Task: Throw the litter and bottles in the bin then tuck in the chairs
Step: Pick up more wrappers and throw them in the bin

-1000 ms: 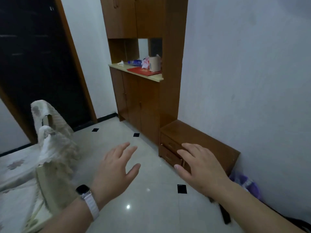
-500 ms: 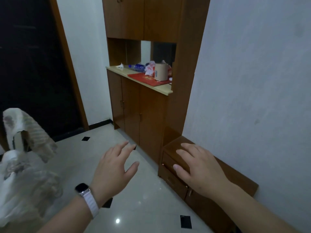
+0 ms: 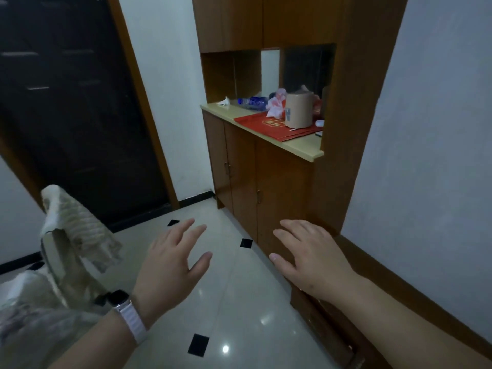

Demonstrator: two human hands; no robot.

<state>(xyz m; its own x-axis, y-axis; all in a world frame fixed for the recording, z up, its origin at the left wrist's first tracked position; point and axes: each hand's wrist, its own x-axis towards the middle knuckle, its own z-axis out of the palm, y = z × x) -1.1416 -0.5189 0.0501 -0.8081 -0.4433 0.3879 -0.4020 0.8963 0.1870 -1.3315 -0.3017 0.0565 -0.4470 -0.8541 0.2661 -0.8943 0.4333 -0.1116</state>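
Both hands out in front, empty. Left hand [image 3: 170, 265] has fingers [image 3: 186, 227] spread wide, gripping nothing; watch [image 3: 125, 312] with a pale strap on that wrist. Right hand [image 3: 311, 259] also has fingers spread, nothing held, hovering over the low wooden drawer unit [image 3: 378, 302] that runs along the wall at the cabinet's foot.

Landmark: the tall wooden cabinet [image 3: 266, 182]. Its bench [image 3: 300, 149] sits in an open niche, pale front edge overhanging the lower doors. On the bench: a blue-labelled plastic bottle [image 3: 251, 101] lying at the back left, a small white crumpled scrap [image 3: 225, 102] left of it, a pink-white crumpled bag [image 3: 275, 106], a tan cylindrical pack [image 3: 298, 110] standing on a red flat packet [image 3: 274, 126]. Gold print on the red packet and a small label on the tan pack, neither readable.

Left of the cabinet: white wall, then a dark doorway [image 3: 66, 115]. Open glossy tiled floor [image 3: 239, 302] in front of the cabinet, free between the hands. Chair [image 3: 69, 235] with a cloth-draped back stands well left of the cabinet, near my left arm.
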